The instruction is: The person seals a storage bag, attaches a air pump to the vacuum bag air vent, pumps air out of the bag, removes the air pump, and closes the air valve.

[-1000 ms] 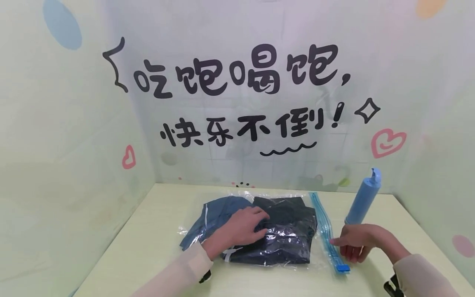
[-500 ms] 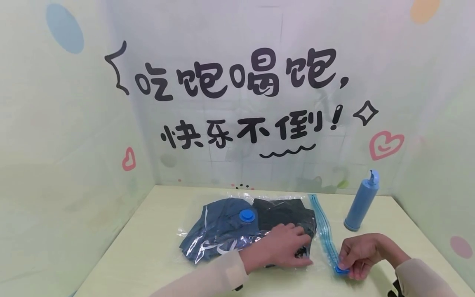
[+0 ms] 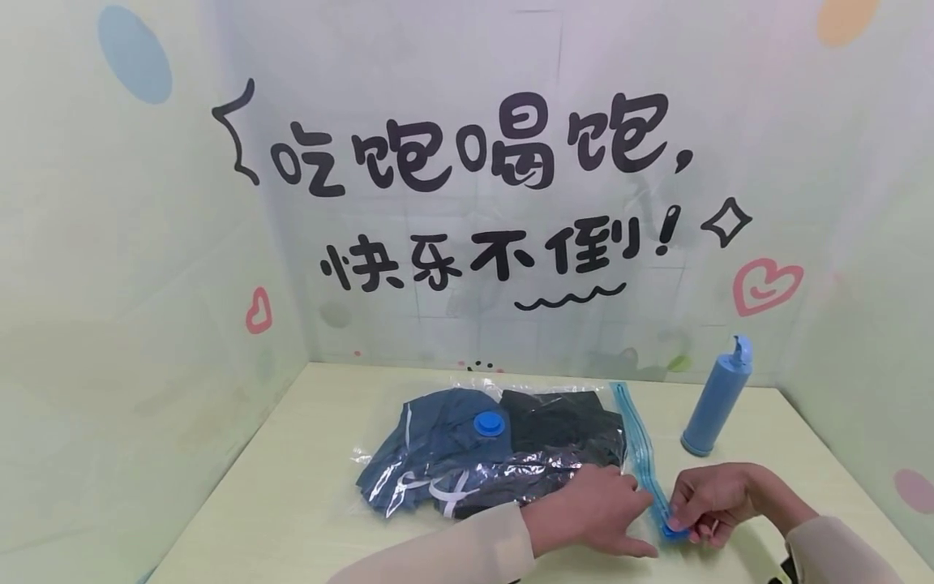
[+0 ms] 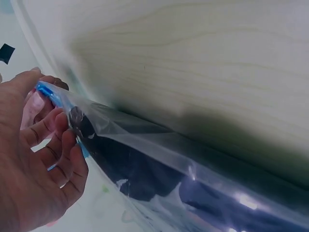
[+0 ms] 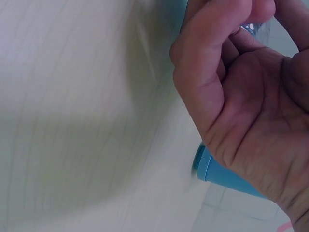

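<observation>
All the action is at the near right corner of the clear bag (image 3: 387, 414), laid on the worktop (image 3: 292, 478) with a blue garment (image 3: 445, 405) in its left half and a dark garment (image 3: 562, 414) in its right. The right hand (image 3: 711, 503) has thumb and fingers pinched on the blue slider (image 3: 674, 534), at the near end of the zip strip (image 3: 636, 442) edging the bag's right side. And the left hand (image 3: 600, 507)? Fingers loose, gripping nothing visible, over that same corner; whether it touches the film, I can't tell.

The step, by the look of it: sealing the zip. The next move calls, I'd judge, for a firm pinch, the strip steadied flat, and a smooth run toward the bag's far edge. Meanwhile the pump (image 3: 715, 410) stands right of the bag, untouched, beyond the right hand.
</observation>
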Motion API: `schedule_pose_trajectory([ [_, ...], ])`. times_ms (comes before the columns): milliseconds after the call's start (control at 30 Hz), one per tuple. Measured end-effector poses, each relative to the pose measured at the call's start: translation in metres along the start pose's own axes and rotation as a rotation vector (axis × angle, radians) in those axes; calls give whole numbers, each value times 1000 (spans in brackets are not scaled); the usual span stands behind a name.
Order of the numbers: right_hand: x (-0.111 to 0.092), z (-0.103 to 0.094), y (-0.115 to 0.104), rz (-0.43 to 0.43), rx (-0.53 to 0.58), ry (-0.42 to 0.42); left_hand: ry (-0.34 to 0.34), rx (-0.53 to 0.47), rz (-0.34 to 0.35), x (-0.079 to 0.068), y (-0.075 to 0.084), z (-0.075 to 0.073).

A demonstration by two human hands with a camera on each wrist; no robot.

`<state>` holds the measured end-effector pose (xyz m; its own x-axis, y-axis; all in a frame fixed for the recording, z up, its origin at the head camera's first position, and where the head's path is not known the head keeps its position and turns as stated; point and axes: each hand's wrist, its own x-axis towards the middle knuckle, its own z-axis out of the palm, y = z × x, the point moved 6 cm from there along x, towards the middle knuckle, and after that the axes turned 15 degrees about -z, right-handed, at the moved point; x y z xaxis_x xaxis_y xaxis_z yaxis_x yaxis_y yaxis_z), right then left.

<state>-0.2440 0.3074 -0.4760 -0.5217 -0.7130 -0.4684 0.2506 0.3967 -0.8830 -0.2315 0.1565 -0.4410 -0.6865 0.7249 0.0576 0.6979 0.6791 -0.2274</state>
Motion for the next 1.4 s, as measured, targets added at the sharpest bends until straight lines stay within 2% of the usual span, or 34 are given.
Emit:
schedule_pose_trajectory([
  [200,-1,0,-1,-42,34,10,-27,33,-48,10,11,6],
  [333,-3,2,0,-59,44,6,-72,31,-33,13,22,9],
  [467,-4,2,1,-84,30,29,-85,41,-5,14,33,11],
  [633,-3,3,0,-133,26,51,-102,57,-37,14,40,10],
  [767,-1,5,-2,-182,83,43,-66,81,-47,14,41,8],
  [833,-1,5,-3,-191,88,57,-25,106,-24,13,40,7],
  [1000,3,5,-10,-195,3,219,97,167,31,10,35,4],
  [1100,6,4,-14,-223,-31,321,119,178,49,9,33,1],
  [1233,8,0,-12,-248,-55,405,130,173,85,9,34,-2],
  [1400,7,-9,-12,-245,-70,501,214,178,138,5,36,-7],
])
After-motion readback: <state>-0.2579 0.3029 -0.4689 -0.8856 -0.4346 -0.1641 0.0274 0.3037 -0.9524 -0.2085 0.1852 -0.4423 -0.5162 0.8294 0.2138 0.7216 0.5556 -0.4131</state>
